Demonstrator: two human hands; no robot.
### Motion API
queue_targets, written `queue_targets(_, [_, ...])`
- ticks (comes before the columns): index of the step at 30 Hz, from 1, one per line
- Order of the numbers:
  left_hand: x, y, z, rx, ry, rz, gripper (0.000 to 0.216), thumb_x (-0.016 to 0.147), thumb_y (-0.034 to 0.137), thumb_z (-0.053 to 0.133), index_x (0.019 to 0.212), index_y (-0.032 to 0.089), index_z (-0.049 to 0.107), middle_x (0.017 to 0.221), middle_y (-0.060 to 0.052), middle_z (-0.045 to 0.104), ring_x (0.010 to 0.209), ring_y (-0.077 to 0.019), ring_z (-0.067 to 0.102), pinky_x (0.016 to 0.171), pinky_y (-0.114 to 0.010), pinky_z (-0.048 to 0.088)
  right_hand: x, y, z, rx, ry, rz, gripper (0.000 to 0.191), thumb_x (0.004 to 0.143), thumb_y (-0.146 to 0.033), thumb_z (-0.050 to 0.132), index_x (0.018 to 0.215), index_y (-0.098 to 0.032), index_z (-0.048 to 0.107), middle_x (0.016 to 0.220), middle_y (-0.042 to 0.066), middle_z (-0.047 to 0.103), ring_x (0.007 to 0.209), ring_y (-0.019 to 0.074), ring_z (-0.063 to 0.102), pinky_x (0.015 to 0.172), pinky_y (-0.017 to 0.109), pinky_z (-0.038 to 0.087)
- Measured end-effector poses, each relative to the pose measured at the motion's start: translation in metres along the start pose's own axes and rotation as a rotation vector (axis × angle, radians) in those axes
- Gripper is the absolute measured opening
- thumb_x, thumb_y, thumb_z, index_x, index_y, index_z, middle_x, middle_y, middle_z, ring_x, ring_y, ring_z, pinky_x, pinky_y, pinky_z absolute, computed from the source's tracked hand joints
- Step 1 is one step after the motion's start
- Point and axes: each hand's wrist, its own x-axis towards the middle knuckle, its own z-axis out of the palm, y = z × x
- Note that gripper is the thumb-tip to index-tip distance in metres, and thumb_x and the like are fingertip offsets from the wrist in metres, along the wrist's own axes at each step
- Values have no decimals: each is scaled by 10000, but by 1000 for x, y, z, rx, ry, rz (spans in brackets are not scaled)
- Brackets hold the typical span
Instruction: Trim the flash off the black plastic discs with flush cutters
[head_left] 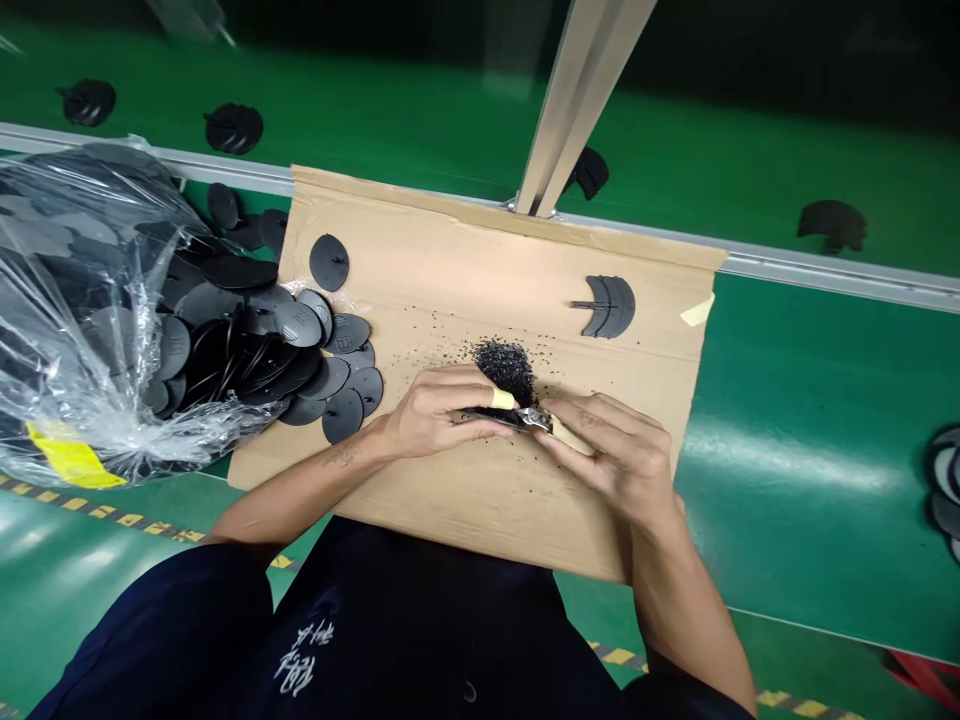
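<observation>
My left hand (442, 408) pinches a thin black plastic disc (491, 414) by its edges, with yellow tape wrapped round one fingertip. My right hand (619, 445) is closed round a pair of small nippers (534, 418), whose metal jaws are at the right edge of the disc. Pale yellow shows on the nippers' handle, mostly covered by my fingers. Just beyond both hands lies a heap of tiny black clippings (506, 368), with loose bits scattered around it on the cardboard sheet (450, 510).
At the left, a clear plastic bag (112, 400) spills many black discs (345, 415). A curved black part (611, 307) lies at the cardboard's back right, a single disc (329, 262) at its back left. A metal post (574, 110) stands behind. Discs rest at the right edge.
</observation>
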Motion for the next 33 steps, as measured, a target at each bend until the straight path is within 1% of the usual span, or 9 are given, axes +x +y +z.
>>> queue_targets(6, [0,1,-2,132,-8,-14,247,905,339,739,1055,143,719,789,-46,719,705,-127,649,650,-251,517,0,-1,1,28,34,54,348,870,-182,758,1212,-200,703,1045,95,778,906,215,756,758,353,643])
queue_targets(12, [-4,-3,-1,324,-109,96,146,947,272,682,1051,175,712,881,-50,746,779,-145,641,708,-284,497,-1,3,1,7,-6,92,348,889,-215,731,1235,-209,691,1079,104,763,949,235,739,782,394,635])
queue_targets(16, [-3,-3,-1,441,37,55,186,909,330,736,1022,183,724,834,-36,761,797,-161,642,747,-308,488,2,1,-1,96,-17,191,322,879,-277,755,1189,-228,685,1064,89,747,929,221,721,776,381,615])
queue_targets(20, [-2,1,1,194,136,-61,209,907,326,738,1020,152,710,862,-46,767,749,-128,686,693,-253,534,4,-5,4,155,18,229,376,841,-364,797,1165,-232,657,1039,88,739,865,215,699,696,349,589])
queue_targets(22, [-4,4,3,92,126,-95,212,892,316,754,1009,150,693,889,-54,771,787,-135,722,719,-246,569,3,-8,10,166,61,191,332,862,-315,775,1155,-234,642,1016,84,743,855,215,704,692,346,583])
queue_targets(25, [-8,3,4,63,37,-54,165,926,290,710,1009,156,660,942,-68,772,867,-149,743,776,-255,597,1,-7,16,117,106,61,236,902,-209,701,1128,-231,637,927,62,749,795,197,709,671,332,560])
queue_targets(28, [-12,-2,3,246,-35,20,116,957,241,658,1030,151,651,977,-90,757,916,-175,730,801,-286,593,0,-6,18,-10,103,-90,209,927,-185,646,1135,-204,647,895,71,759,757,190,706,623,323,503])
queue_targets(30, [-13,-4,2,397,-92,69,106,964,196,630,1058,158,657,952,-80,743,877,-176,709,765,-291,573,0,-7,19,-71,90,-163,225,928,-159,629,1150,-190,651,908,79,770,752,188,706,601,322,468])
queue_targets(33, [-13,-5,3,519,-180,96,165,989,132,541,1094,174,660,918,-53,721,807,-153,672,705,-270,540,1,-8,18,2,58,-172,265,906,-128,645,1162,-196,651,929,76,776,755,185,704,610,324,486])
